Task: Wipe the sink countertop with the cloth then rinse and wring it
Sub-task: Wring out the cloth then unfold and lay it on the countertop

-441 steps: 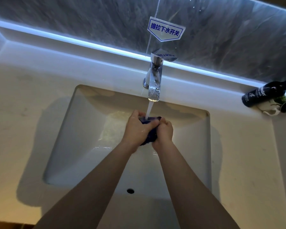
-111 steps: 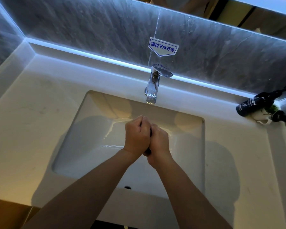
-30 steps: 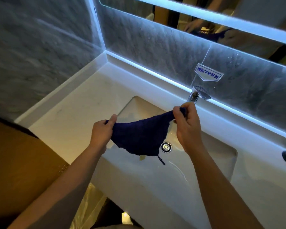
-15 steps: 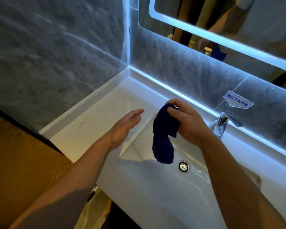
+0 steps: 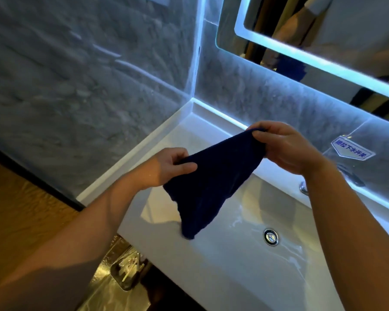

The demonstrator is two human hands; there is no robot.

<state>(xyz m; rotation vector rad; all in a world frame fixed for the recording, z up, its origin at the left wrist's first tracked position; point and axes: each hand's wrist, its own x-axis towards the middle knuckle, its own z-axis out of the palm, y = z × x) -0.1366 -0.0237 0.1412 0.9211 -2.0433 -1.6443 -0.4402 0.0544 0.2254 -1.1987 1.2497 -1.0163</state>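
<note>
Fingers of the left hand (image 5: 169,166) pinch one corner of the dark blue cloth (image 5: 211,182), and the right hand (image 5: 285,149) pinches the opposite corner, held a little higher; each grip is closed tight on the fabric. Cloth hangs spread between the two hands, sagging to a point over the left part of the white sink (image 5: 245,254), clear of the basin floor. Beneath and to the right of that point sits the round metal drain (image 5: 270,237) in wet porcelain. Behind the hands, the white surface (image 5: 189,135) runs into its back left corner against grey marbled walls. A blue-lettered sticker (image 5: 352,150) is on the back wall, under the lit mirror (image 5: 323,30).
</note>
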